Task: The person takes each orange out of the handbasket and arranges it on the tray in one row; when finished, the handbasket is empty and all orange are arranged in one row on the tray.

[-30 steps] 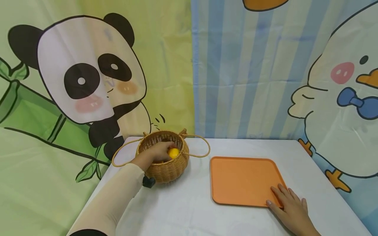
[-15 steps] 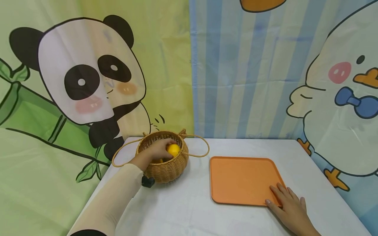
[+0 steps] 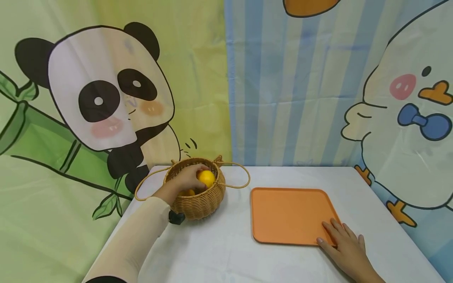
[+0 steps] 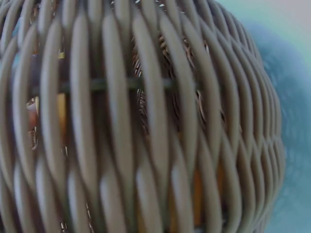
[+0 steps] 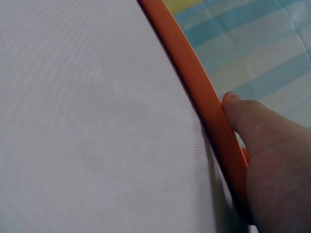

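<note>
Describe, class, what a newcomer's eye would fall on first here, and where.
Probably the large cartoon panda on the left of the backdrop, with a white cartoon bird at the right. Next, the orange tray on the white table, the right hand touching its near right corner. Left of it, the left hand holds a round yellow object in the wicker basket.

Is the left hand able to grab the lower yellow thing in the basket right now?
Probably not: the left hand is busy holding a yellow ball. Otherwise, the basket, open on top, seems to leave the lower yellow thing reachable.
</note>
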Demonstrator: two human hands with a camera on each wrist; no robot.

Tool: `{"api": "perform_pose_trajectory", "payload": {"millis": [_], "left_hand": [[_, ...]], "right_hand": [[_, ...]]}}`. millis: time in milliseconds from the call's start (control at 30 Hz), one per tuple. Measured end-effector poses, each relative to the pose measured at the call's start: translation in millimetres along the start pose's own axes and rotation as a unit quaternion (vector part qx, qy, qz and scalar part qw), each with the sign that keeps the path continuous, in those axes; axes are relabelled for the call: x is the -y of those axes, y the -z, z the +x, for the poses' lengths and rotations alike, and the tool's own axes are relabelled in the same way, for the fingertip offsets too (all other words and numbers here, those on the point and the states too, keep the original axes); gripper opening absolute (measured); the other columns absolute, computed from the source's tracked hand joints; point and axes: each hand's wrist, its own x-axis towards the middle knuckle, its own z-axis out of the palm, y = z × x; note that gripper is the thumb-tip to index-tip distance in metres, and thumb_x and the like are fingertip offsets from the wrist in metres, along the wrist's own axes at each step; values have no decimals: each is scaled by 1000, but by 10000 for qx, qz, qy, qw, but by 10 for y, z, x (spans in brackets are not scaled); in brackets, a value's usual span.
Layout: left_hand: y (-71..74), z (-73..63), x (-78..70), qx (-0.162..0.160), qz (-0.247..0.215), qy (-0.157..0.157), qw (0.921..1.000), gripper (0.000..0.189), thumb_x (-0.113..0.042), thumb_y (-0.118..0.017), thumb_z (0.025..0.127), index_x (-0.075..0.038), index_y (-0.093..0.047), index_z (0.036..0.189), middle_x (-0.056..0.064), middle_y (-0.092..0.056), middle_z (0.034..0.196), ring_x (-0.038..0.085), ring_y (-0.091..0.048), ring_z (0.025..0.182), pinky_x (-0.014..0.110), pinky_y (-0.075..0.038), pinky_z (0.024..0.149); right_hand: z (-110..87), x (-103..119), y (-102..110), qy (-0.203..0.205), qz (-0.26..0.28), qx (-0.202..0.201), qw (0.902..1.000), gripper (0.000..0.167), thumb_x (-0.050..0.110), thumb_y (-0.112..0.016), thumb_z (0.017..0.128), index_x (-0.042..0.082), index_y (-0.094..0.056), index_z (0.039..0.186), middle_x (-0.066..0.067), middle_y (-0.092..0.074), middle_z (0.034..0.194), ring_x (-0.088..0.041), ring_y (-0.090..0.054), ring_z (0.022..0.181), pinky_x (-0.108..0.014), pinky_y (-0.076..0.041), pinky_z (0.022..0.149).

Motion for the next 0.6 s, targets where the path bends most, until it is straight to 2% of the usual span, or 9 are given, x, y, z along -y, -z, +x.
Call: {"api": "perform_pose_trajectory", "payload": {"millis": [267,600], "left_hand": [[82,-74,-46,-140,-252,61,9996,73,-14,-89,82,-19,-59,148,11,-62,140,29,-61,112,45,-55,95],[259,-168,-108,-341,-872,-179,9954,73,-15,-89,86,-19,-56,152,15,-57,146,34,-59,125,48,-53,102]], "right_hand": [[-6,12,-2,-15,-14,-46,10000,99,78,-56,96,-2,-51,154,-39,-32,162,-69,-19,143,-92,2,103],[-7,-19,-8,70,58,-52,9999,97,76,-56,97,-1,-51,155,-39,-32,162,-68,-19,144,-92,3,103]]}}
